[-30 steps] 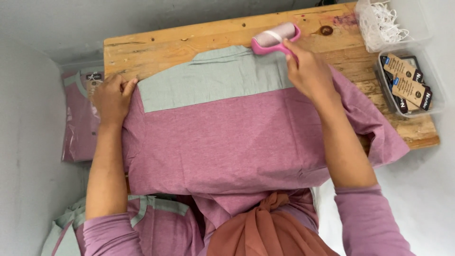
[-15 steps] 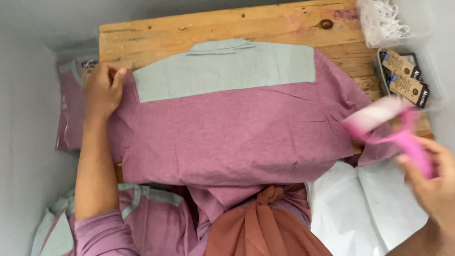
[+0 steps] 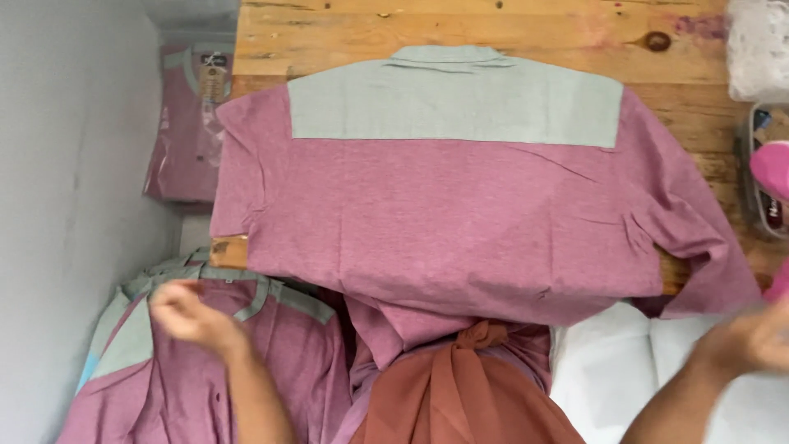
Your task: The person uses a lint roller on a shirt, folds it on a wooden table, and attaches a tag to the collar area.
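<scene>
Shirt: I see the shirt [image 3: 460, 214] spread back-up on the table [image 3: 329, 25], collar at 12 o'clock, grey yoke across the shoulders, purple body below, one sleeve trailing to 4 o'clock.
Left hand: my left hand [image 3: 191, 316] is at 8 o'clock, off the table, blurred over a pile [image 3: 189, 370] of like shirts — fingers look loosely spread, holding nothing.
Right hand: my right hand [image 3: 752, 337] sits at 4 o'clock, badly blurred; I cannot tell how far it is closed, nor whether it grips the roller.
Roller: the pink roller [image 3: 772, 168] shows at 3 o'clock, cut by the frame edge, just beside the sleeve.
Other: a bagged shirt [image 3: 185, 123] lies at 10 o'clock beside the table; white sheet [image 3: 625, 370] at 5 o'clock — just below the shirt's hem.
</scene>
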